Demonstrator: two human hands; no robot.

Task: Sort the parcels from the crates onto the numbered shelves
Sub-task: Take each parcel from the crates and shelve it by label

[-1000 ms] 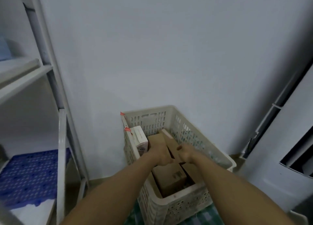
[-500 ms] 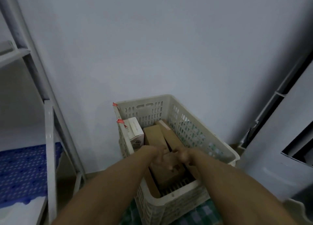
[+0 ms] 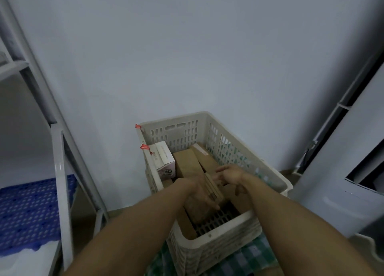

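A cream slatted crate stands on the floor against the wall. It holds several brown cardboard parcels and a white box marked 4003 at its left side. Both my arms reach into the crate. My left hand grips a small brown cardboard parcel that is tipped up on its edge, fingers curled along its near side. My right hand is at the parcel's far side with fingers spread and touching it, thumb hanging down. A longer brown parcel lies behind my hands.
A white metal rack stands to the left, with a blue perforated mat on its low shelf. A white unit stands to the right. A green checked cloth lies under the crate. The plain wall is close behind.
Both hands have gone deeper into the crate. The small brown parcel that lay flat is now tipped up on its edge between them. My view has swung slightly right.
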